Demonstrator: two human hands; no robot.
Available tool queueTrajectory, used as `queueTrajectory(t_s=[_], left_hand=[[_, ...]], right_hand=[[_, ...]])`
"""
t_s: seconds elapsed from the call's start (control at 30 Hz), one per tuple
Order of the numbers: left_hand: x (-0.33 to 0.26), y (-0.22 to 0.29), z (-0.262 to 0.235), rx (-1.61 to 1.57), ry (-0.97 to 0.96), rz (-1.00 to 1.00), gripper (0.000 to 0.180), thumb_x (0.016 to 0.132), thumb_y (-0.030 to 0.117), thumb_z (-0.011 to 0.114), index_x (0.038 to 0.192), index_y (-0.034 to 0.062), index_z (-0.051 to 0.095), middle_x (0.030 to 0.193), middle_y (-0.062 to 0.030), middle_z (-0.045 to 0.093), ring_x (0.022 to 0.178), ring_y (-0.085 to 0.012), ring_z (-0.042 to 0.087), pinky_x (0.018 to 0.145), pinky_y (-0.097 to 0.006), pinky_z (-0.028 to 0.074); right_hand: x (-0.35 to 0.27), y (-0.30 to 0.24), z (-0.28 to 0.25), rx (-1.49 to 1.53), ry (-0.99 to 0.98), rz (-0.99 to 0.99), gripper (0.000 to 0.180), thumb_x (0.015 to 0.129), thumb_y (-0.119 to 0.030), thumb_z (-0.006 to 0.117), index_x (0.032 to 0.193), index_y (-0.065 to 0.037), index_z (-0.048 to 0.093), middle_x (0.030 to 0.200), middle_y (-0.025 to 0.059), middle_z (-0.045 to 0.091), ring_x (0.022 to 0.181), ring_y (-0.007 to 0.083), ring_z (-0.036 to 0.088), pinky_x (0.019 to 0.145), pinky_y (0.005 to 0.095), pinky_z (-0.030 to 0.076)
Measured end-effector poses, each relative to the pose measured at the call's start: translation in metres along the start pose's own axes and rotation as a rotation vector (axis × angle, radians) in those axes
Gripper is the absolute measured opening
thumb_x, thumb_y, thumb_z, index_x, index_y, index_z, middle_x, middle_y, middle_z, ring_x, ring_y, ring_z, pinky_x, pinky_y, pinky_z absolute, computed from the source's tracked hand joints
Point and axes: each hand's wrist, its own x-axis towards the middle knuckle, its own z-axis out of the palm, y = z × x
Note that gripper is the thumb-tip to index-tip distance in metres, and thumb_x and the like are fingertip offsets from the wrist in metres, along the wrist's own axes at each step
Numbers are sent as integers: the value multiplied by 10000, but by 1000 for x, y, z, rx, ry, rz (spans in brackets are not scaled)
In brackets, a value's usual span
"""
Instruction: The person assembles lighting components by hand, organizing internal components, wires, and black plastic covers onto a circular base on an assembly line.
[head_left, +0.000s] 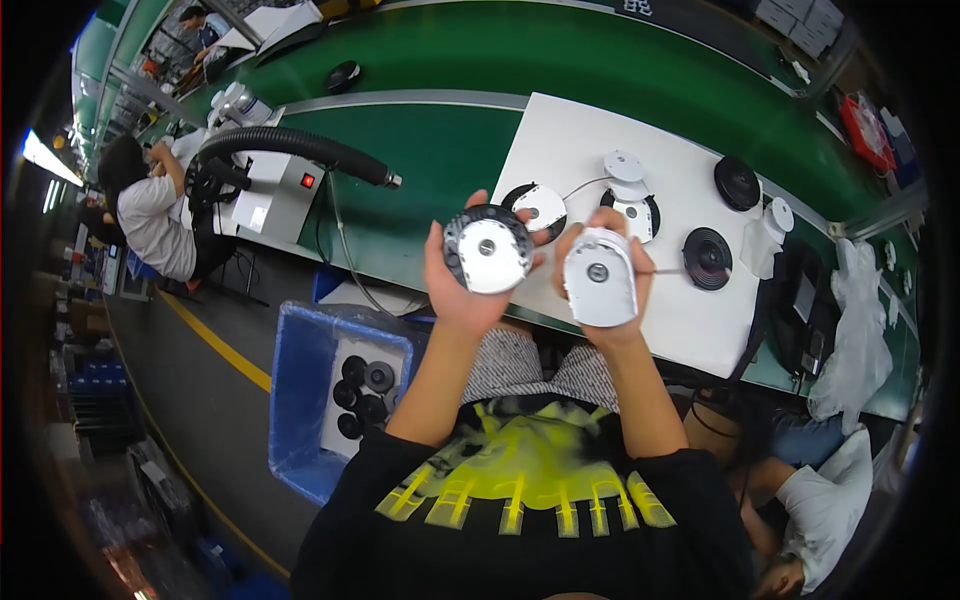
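Note:
My left hand [468, 312] is closed around a round black housing with a white plate [490, 262] set in its face. Beside it, my right hand [622, 335] grips a white rounded part [600, 290] with a small round hub in its middle. Both pieces are held face up above the near edge of a white board [660, 320], slightly apart. Behind my hands on the board lie a black disc with a white face [541, 206], a white spool-like part [625, 168] and another black-and-white disc [636, 222]. A thin cord runs between some of them.
Black round parts [737, 183] and a white part [778, 216] lie at the board's right. A blue bin [290, 400] holds several black discs. Left stands a boxy machine [280, 190] with a black hose [330, 150]. Co-workers sit at left [155, 225] and lower right [825, 505].

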Motion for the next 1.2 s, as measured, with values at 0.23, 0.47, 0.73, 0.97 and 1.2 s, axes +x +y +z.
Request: queueTrajectory(t_s=[0.23,0.47,0.73,0.97,1.2], left_hand=[[-26,-38,46,505,-33,207,638,1002,542,249,1411,64,351,1265,-236,548,1113,-327,600,975,-445,482],[-35,-57,56,780,-65,247,665,966,560,316,1406,64,361,1336,-230,493,1211,-292,515,1035,-404,405],[-39,-66,55,962,-139,291,682,963,581,325,1417,72,326,1364,-208,454,1199,-269,494,1039,-400,387],[-41,-69,56,1010,-133,260,693,959,601,335,1409,74,326,1373,-200,438,1207,-271,485,1053,-408,366],[-42,-76,57,1032,-166,256,741,963,627,347,1429,54,295,1411,-193,387,1246,-266,449,1067,-406,350]], right_hand=[[-27,-18,13,-1273,63,-477,463,943,-438,497,1181,-41,480,907,148,581,732,259,586,620,351,482],[-22,-17,22,-1536,-86,-725,424,856,-397,607,1147,-98,532,917,127,562,699,292,561,568,374,460],[-31,-23,20,-1619,-46,-787,431,865,-403,599,1160,-100,514,936,142,554,685,299,545,566,388,450],[-35,-23,13,-1504,-82,-676,422,877,-396,586,1161,-95,504,934,135,538,677,297,536,564,393,445],[-39,-32,13,-1637,-88,-755,421,894,-414,547,1179,-109,492,963,136,547,664,288,522,570,386,409]])
